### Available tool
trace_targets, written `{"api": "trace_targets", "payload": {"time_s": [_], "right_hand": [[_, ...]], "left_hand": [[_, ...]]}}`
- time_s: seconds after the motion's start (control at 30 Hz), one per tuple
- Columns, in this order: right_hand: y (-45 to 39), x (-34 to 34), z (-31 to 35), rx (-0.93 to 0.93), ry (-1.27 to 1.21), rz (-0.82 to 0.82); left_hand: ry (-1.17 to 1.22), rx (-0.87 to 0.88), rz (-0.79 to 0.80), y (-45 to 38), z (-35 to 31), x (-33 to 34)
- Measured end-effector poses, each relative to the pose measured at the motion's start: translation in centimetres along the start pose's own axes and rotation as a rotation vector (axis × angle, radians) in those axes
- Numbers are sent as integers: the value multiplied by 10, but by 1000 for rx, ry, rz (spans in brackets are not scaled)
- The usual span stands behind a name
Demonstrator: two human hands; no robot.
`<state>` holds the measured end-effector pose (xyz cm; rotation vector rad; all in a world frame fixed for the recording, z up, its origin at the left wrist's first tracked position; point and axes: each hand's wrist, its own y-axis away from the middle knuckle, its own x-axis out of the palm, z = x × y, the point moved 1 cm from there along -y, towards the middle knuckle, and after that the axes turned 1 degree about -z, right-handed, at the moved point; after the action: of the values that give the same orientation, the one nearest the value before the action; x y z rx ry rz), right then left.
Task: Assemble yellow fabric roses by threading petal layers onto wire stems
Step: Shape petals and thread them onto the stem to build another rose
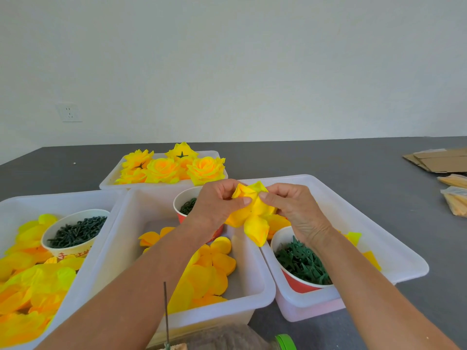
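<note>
Half-built yellow rose (252, 213) held above the middle bin (255, 294). My left hand (214, 202) and right hand (293, 205) both pinch its top petals, wrists raised. Red writing on left cup (72, 248), possibly Chinese, unreadable.

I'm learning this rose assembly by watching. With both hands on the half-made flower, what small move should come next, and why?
Probably press the loose petal layer up snug against the bud: the left hand and right hand both pinch the flower above the middle bin, and its lower petals hang open, unlike the finished roses.
</note>
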<state>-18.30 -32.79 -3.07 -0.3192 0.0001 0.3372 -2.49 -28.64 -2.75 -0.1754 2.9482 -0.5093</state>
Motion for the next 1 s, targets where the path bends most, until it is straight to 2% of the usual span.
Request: {"api": "trace_targets", "payload": {"time_s": [0.13,0.23,0.4,0.57,0.83,1.0], "right_hand": [[1,-2,1,6,-22,-84],[-1,-1,2,89,-145,-104],[-4,-6,-2,194,-139,-273],[-5,-10,-5,177,-54,-453],[-6,-20,-3,177,-169,-695],[-7,-19,-7,224,-88,-654]], "left_hand": [[-99,28,-42,-1,0,1],[-103,36,-113,-2,1,0],[52,-75,-236,-6,0,-8],[288,-228,-328,-10,2,-15],[390,-260,-409,-12,3,-20],[402,-271,-391,-13,2,-20]]}}
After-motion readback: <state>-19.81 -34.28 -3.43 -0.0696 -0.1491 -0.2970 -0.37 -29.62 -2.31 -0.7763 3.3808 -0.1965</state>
